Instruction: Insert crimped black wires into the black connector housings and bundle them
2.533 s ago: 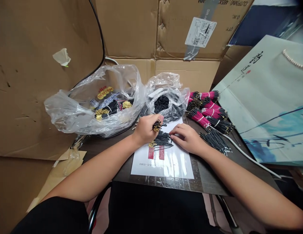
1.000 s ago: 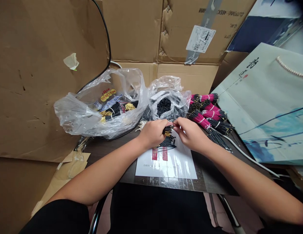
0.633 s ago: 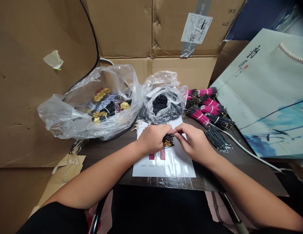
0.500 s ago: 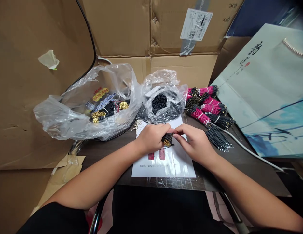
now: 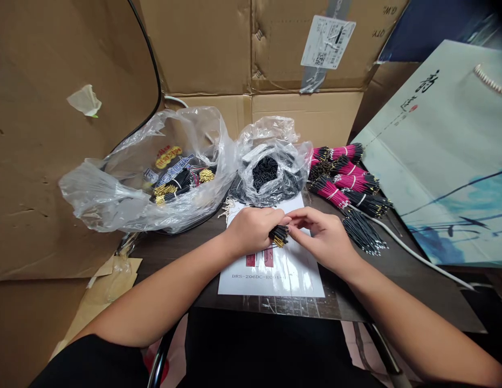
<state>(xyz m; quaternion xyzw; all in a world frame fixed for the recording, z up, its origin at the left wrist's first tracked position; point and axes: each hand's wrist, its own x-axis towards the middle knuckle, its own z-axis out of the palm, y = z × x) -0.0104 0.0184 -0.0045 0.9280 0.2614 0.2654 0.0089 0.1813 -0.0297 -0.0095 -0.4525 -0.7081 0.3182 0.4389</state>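
Note:
My left hand (image 5: 253, 230) is closed around a bundle of thin black wires (image 5: 279, 235), whose gold tips point toward me and to the right. Close against it is my right hand (image 5: 325, 237), thumb and fingertips bent together at the wire ends. Whatever small piece it pinches is hidden. Below both hands lies a white printed sheet (image 5: 270, 285) with red shapes, under clear film. The hands cover most of the loose black wires on the sheet.
An open clear bag (image 5: 265, 172) of short black tubes stands behind my hands. Left of it is a larger plastic bag (image 5: 125, 199) holding tied wire bundles. Pink and black bundles (image 5: 348, 178), loose black wires (image 5: 364, 231) and a white cable (image 5: 420, 256) lie right. Cardboard (image 5: 206, 48) walls the back.
My right hand has moved from the loose wires on the sheet to the bundle's tips. My left hand has shifted right and lower with the bundle. Lately the right fingers have loosened slightly.

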